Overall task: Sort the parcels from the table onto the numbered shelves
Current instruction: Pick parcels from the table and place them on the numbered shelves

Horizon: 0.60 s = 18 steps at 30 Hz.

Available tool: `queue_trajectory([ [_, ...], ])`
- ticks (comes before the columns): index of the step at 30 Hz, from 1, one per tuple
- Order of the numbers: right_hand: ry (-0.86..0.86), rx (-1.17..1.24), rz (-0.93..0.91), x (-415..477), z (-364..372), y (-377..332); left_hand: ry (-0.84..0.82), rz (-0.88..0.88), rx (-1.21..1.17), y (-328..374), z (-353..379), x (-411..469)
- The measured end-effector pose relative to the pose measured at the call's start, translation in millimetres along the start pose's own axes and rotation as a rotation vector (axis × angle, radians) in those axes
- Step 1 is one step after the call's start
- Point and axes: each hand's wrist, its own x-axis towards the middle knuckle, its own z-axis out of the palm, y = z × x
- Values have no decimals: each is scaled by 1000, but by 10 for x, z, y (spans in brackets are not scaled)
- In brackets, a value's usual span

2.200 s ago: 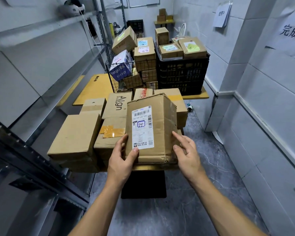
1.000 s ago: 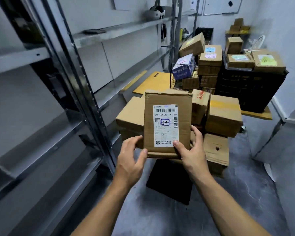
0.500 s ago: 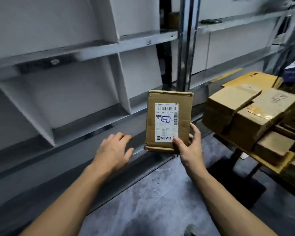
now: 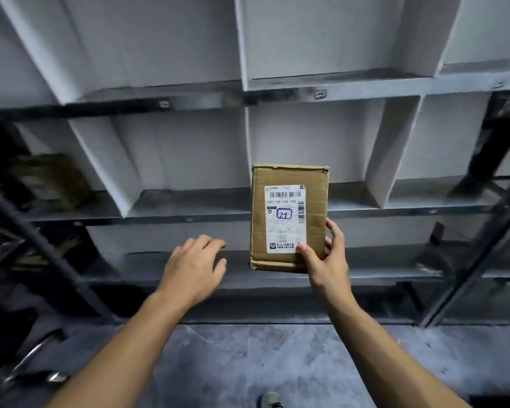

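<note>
Since half a second ago our view has swung squarely onto the shelves, and the table with its stacked boxes has slipped out of frame. The grip on the parcel has not changed.

Head view: we hold the parcel upright in the air in front of the shelves, its label facing us with a handwritten "21" in a blue box. Our right hand grips its lower right corner, thumb pressed on the label's bottom edge and fingers curled round the right side. Most of those fingers are hidden behind the cardboard. Our left hand hovers just left of the parcel, apart from it, with its fingers loosely bent and slightly spread, gripping nothing.

We cannot tell whether the parcel's bottom edge touches the lower shelf's front edge or hangs clear of it. The small tags on the shelf fronts are too blurred to read, and so is the label's fine print. At the far left a brown box sits in shadow, with no detail we can make out.

White dividers split the middle shelf into compartments. The ones behind and beside the parcel show bare board. A dark upright bounds them on the right. Grey floor lies between our forearms, and a shoe is cut off at the bottom edge.
</note>
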Motion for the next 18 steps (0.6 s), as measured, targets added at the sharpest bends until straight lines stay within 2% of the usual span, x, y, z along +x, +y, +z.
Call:
queue_trajectory([
  [9,-302,68,-18,491,1598,17,41,-302,15,-1231,-44,-32],
  [18,-509,48,-39,806,3021,62,61,-499,24,-2203,13,22],
])
